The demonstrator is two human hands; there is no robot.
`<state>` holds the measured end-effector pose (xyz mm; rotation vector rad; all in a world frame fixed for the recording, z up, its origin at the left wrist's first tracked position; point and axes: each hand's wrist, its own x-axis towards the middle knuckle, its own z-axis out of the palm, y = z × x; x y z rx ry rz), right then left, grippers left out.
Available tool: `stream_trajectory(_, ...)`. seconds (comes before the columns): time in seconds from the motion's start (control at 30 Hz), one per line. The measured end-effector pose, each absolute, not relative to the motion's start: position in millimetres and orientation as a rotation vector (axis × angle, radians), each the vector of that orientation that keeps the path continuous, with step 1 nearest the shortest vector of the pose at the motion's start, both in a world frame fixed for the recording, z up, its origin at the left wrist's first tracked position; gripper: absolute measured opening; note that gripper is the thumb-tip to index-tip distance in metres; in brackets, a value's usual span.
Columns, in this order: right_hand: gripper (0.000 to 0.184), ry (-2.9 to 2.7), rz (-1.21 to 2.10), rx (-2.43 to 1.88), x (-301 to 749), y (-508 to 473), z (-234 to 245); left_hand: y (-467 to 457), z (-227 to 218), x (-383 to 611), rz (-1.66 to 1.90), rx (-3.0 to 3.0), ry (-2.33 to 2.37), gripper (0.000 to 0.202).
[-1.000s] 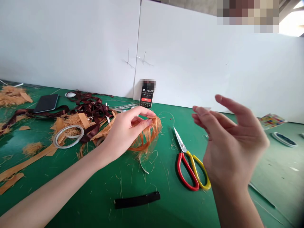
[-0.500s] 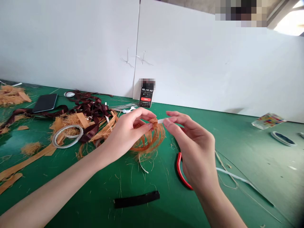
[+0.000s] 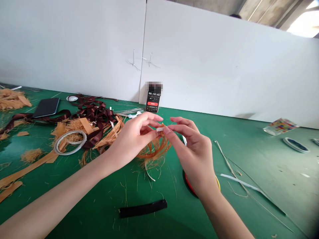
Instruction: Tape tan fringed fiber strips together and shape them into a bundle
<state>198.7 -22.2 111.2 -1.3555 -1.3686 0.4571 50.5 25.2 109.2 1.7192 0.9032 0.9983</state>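
Note:
My left hand [image 3: 133,139] pinches the gathered top of a bundle of orange fibre strands [image 3: 154,151], which fans out downward over the green table [image 3: 249,159]. My right hand [image 3: 193,151] meets it from the right, its thumb and forefinger pinched on a small white strip of tape [image 3: 159,129] pressed against the top of the bundle. The fingertips of both hands touch at that spot. Red and yellow scissors [image 3: 189,186] lie on the table, mostly hidden under my right wrist.
A phone [image 3: 153,101] showing a timer leans on the white wall. Dark red ribbon [image 3: 94,114], a tape roll [image 3: 70,142], orange scraps [image 3: 11,99] and a dark tablet [image 3: 47,107] lie at left. A black strip [image 3: 143,209] lies near. White strips [image 3: 239,182] and a colourful packet [image 3: 280,126] lie at right.
My right hand came in from the right, where it was raised and spread, and brought the white tape strip to the bundle's top. My left hand kept its hold on the bundle.

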Motion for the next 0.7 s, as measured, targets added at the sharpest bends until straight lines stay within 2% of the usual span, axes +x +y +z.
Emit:
stream_trajectory(0.37,0.008,-1.571,0.018,-1.442,199.3,-21.9,107.5,21.7,111.7,51.3,0.968,1.828,0.895,0.021)
stream_trajectory(0.7,0.010,-1.606,-0.109,-1.425,198.3,-22.6,106.4,22.0,107.9,53.1,1.020,1.769,0.872,0.016)
